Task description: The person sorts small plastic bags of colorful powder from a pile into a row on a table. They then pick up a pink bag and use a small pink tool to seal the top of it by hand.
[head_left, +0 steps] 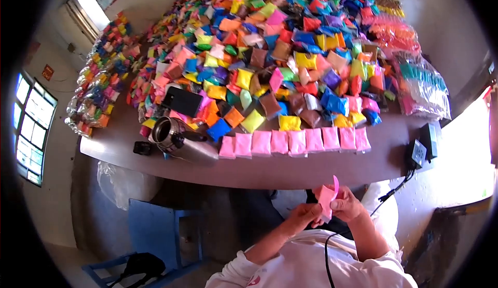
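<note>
Just below the table's front edge, my left hand (306,215) and my right hand (346,205) hold a small pink packet (327,196) between them. The fingers of both hands are closed on it, and a curved pink strip rises from its top beside my right fingers. On the table (259,173), above my hands, a row of several pink packets (296,141) lies side by side along the near side. A large heap of colourful packets (270,104) spreads behind that row.
A steel flask (192,149) lies at the row's left, near a black box (182,101). Clear bags of packets (425,88) stand at the right, near black adapters (416,154) with a cable. A blue chair (153,225) is at lower left.
</note>
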{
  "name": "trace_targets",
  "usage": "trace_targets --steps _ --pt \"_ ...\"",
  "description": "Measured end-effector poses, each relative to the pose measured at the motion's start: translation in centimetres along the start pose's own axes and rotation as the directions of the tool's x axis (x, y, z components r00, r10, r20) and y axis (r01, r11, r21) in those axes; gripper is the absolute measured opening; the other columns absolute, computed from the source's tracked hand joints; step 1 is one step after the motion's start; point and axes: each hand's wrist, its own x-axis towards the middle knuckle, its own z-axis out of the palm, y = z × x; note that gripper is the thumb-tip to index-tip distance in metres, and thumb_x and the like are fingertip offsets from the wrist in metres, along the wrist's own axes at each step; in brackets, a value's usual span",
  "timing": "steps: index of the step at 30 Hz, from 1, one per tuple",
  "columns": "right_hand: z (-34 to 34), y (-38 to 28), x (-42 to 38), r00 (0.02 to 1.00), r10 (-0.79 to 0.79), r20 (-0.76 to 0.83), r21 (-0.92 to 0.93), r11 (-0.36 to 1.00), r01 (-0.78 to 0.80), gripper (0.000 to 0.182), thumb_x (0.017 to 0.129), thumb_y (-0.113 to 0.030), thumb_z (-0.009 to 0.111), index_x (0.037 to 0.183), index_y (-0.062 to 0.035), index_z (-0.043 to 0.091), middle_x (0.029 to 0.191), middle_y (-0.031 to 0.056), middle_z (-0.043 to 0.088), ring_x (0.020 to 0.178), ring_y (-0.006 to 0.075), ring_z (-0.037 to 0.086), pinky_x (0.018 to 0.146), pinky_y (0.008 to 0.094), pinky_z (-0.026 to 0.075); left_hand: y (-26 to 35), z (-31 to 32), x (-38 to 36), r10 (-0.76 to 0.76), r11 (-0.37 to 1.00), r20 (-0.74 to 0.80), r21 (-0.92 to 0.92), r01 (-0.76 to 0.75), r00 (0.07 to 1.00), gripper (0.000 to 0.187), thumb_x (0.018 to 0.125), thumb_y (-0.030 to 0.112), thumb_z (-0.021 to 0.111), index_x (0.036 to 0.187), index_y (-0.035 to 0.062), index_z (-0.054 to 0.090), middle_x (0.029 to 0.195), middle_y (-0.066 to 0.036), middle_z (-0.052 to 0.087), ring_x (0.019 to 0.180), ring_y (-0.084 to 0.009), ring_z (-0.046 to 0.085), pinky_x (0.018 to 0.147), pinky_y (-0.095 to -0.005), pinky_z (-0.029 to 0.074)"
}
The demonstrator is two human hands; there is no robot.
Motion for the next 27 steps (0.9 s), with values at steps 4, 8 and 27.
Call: trace_targets --steps 4,8,27 --pt "0.1 -0.5 0.4 0.997 -0.056 0.057 0.002 0.998 0.056 0.031 0.076 -0.015 0.077 0.096 0.001 0.059 0.08 0.0098 0.065 0.068 0.02 0.065 0.062 0.0295 0.053 -0.1 -0.7 -0.2 0.002 0.996 -0.022 0.09 0.0 1.0 0.052 0.096 0.052 0.04 0.071 0.0085 0.053 0.066 -0.001 0.049 0.063 -0.0094 0.046 0.059 -0.0236 0.038" --pt "-1.9 0.7 0.1 0.986 -0.127 -0.106 -0.348 0.934 0.083 0.012 0.081 -0.01 0.073 0.084 -0.0027 0.064 0.072 0.0026 0.064 0.064 0.0117 0.061 0.058 0.0252 0.047 -0.4 -1.6 -0.5 0.045 0.998 -0.063 0.033 -0.043 0.997 0.052 0.097 0.052 0.037 0.071 0.009 0.053 0.065 -0.001 0.048 0.066 -0.0099 0.046 0.063 -0.0246 0.038" --pt "0.3 1.4 1.0 0.933 -0.292 -0.211 -0.477 0.864 0.162 0.028 0.087 -0.024 0.068 0.101 -0.001 0.059 0.079 0.0029 0.064 0.07 0.0091 0.06 0.065 0.0241 0.051 -1.3 -1.2 0.1 -0.006 0.951 -0.104 0.307 0.037 0.995 0.05 0.096 0.052 0.041 0.099 0.0054 0.06 0.081 -0.003 0.056 0.072 -0.0108 0.048 0.065 -0.0243 0.04"
